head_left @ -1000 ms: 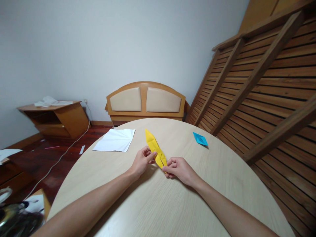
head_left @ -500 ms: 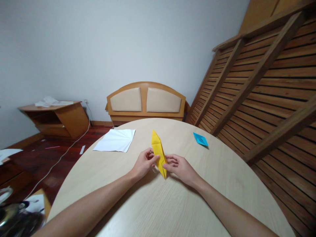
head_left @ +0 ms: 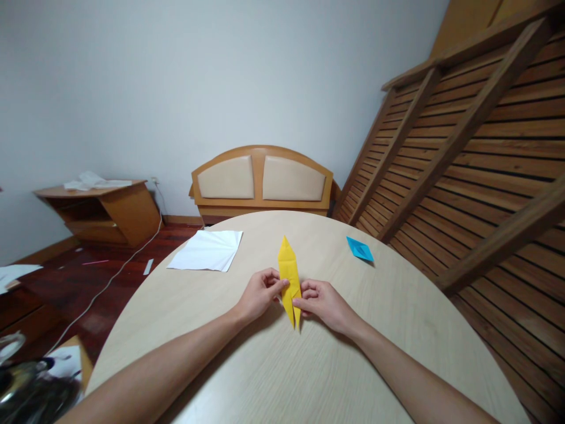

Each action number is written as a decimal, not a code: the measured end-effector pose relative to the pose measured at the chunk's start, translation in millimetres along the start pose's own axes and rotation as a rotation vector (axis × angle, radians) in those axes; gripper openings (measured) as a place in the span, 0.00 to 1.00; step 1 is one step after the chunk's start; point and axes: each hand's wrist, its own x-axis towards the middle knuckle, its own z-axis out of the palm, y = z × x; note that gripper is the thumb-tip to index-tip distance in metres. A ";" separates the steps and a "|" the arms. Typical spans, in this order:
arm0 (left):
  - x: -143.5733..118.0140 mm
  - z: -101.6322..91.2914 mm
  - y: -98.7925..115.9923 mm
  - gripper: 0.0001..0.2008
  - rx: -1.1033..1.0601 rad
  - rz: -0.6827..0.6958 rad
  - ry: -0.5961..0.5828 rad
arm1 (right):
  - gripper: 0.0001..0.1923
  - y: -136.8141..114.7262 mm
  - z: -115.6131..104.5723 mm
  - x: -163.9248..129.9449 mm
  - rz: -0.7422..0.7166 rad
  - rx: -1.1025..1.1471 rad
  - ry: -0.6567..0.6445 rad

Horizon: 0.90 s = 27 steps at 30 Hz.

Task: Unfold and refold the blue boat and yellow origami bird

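Observation:
A long folded yellow paper [head_left: 288,270] is held up over the round table [head_left: 353,377], pointed at its top and split into two narrow points at the bottom. My left hand [head_left: 261,292] pinches its left edge about halfway down, thumb on the front. Lower on the right side, my right hand [head_left: 323,301] grips it near the split, with the thumb across the front face. The fingers behind the paper are partly hidden.
White paper sheets [head_left: 206,251] lie at the table's back left. A small blue folded paper [head_left: 360,249] rests at the back right. Beyond the table stand a headboard [head_left: 258,151], a slatted wooden frame [head_left: 445,141] and a low cabinet [head_left: 128,215].
The yellow paper has turned to show its face more fully, and its two lower points now stand apart. My right hand has shifted slightly with it.

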 end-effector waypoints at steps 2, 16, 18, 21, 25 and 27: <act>0.1 0.1 -0.5 0.24 -0.001 -0.002 0.013 | 0.22 0.7 0.0 -0.4 0.001 -0.016 -0.001; -8.0 5.6 7.9 0.24 0.019 -0.073 -0.102 | 0.25 -5.4 -2.5 -0.5 -0.135 0.008 -0.016; -9.9 6.8 7.8 0.24 0.026 -0.084 -0.158 | 0.24 -8.8 -3.4 -0.3 -0.158 0.010 0.007; -11.2 7.7 7.8 0.25 0.028 -0.112 -0.219 | 0.22 -9.8 -7.0 1.4 -0.192 -0.020 0.064; -12.6 9.4 8.1 0.24 0.014 -0.146 -0.250 | 0.21 -8.5 -13.2 4.4 -0.227 -0.059 0.152; -13.6 10.0 8.5 0.24 0.017 -0.152 -0.263 | 0.20 -9.5 -15.6 5.0 -0.240 -0.080 0.191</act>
